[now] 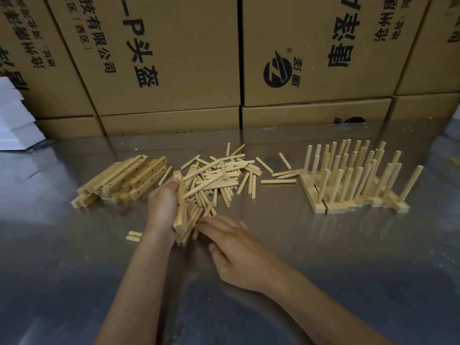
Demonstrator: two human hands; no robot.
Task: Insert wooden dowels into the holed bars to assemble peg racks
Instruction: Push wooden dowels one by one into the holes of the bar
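Note:
My left hand (163,205) grips a holed wooden bar (182,207), held lengthwise at the near edge of a loose pile of dowels (219,178). My right hand (236,252) lies just right of the bar's near end, its fingers stretched toward the dowels by the bar; motion blur hides whether they pinch one. A stack of empty holed bars (124,180) lies to the left. Several assembled peg racks (353,180) with upright dowels stand at the right.
All of this lies on a shiny metal table (323,270). Two short dowels (134,235) lie apart near my left wrist. Printed cardboard boxes (174,58) wall off the far edge. White sheets (15,120) are stacked at far left.

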